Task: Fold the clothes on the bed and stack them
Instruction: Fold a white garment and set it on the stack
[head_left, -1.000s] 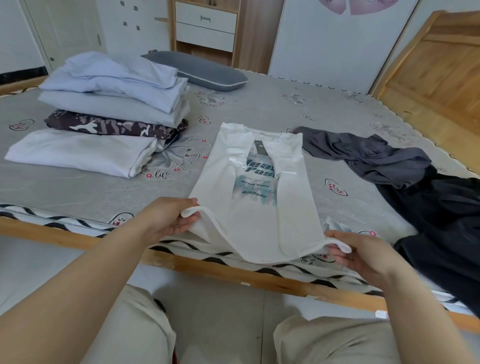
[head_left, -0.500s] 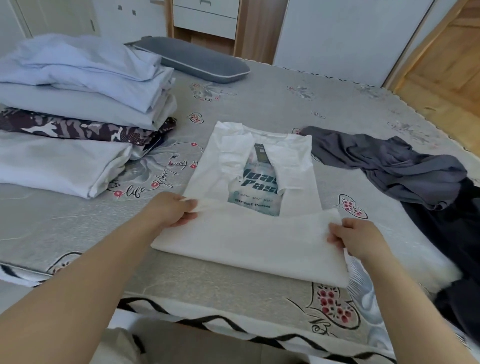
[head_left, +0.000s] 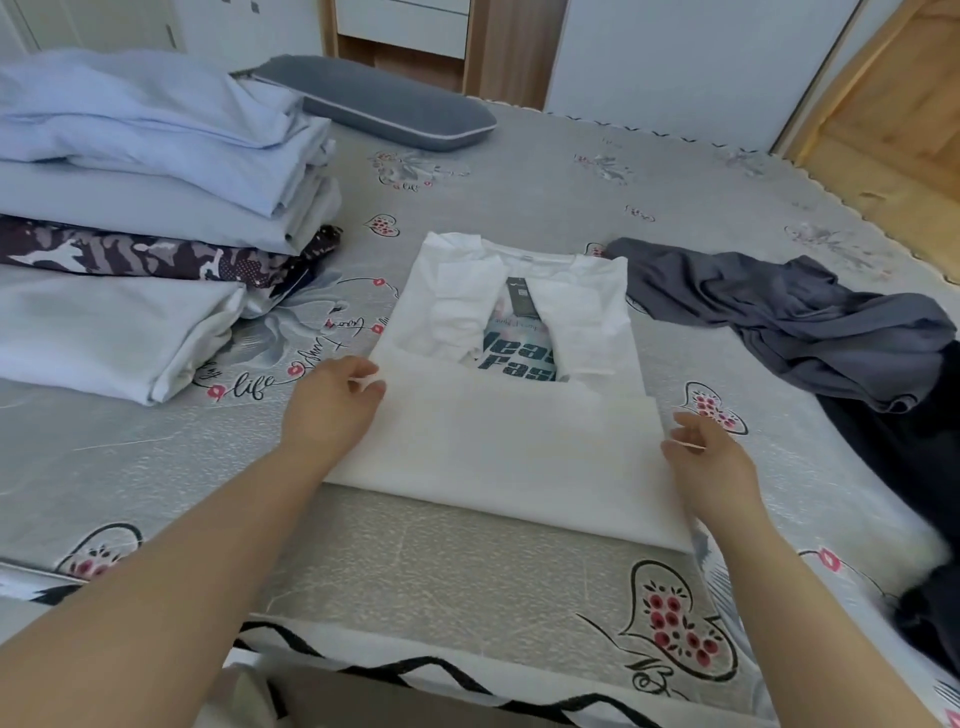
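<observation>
A white T-shirt (head_left: 498, 447) with a teal print lies flat in the middle of the bed (head_left: 467, 566), sleeves folded inward. Its lower part is folded up over the print, covering the bottom half. My left hand (head_left: 332, 410) pinches the left corner of the folded-up hem, and my right hand (head_left: 709, 460) pinches the right corner, both low over the fabric. At the left sits a stack of folded clothes (head_left: 145, 208): light blue pieces on top, a camouflage piece, and a white piece at the bottom.
A crumpled grey garment (head_left: 789, 312) lies right of the T-shirt, with a black garment (head_left: 914, 457) beyond it at the right edge. A grey pillow (head_left: 384, 104) rests at the back. A wooden headboard stands at the far right.
Both hands lifted the T-shirt's hem from the bed's front edge and carried it forward, folding the lower part up over the print. The camera moved closer to the bed.
</observation>
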